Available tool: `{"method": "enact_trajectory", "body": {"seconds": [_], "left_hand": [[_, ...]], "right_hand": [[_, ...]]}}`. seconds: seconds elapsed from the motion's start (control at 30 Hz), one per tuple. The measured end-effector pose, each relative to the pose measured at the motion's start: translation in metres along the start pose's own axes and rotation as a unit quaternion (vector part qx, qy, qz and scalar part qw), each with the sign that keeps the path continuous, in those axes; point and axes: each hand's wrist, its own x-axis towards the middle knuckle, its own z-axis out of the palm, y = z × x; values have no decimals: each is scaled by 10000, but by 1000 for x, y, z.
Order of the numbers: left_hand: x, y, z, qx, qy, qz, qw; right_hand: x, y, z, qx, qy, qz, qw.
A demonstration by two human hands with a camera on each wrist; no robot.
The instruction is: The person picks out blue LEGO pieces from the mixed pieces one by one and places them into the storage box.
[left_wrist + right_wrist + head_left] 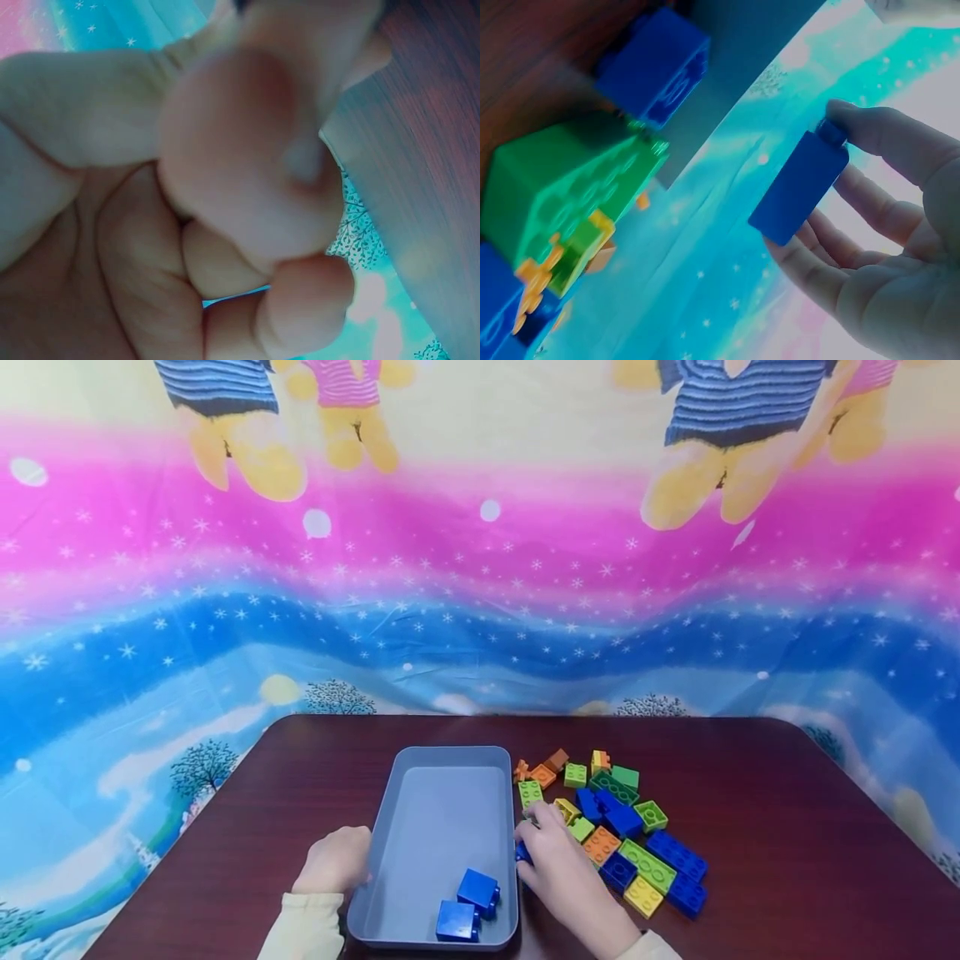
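Your right hand (pixel 558 864) holds a blue block (pixel 799 187) in a narrow pinch, just right of the grey tray (pixel 442 818); loading seems in hand; the next move calls for lifting it in; your left hand's (pixel 337 862) grip, at left, is unclear.

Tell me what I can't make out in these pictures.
Head view: most of the held blue block, behind the right hand.
Left wrist view: whether the left hand grips the tray; blurred fingers block it.
Head view: tops of the printed figures, cut off by the top edge.
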Motion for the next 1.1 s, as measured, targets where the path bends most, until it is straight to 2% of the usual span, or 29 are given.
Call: {"method": "enact_trajectory", "body": {"seconds": [0.27, 0.43, 0.83, 1.1], "left_hand": [[1, 1, 0, 28, -32, 8, 10000], [1, 1, 0, -1, -51, -17, 10000], [0, 2, -1, -118, -67, -15, 9999], [0, 1, 0, -89, -78, -8, 9999]], "right_hand": [[10, -15, 15, 228, 217, -382, 9988], [17, -23, 26, 199, 202, -592, 9978], [31, -35, 48, -107, 33, -803, 9967], [36, -34, 67, -373, 298, -1049, 9933]]}}
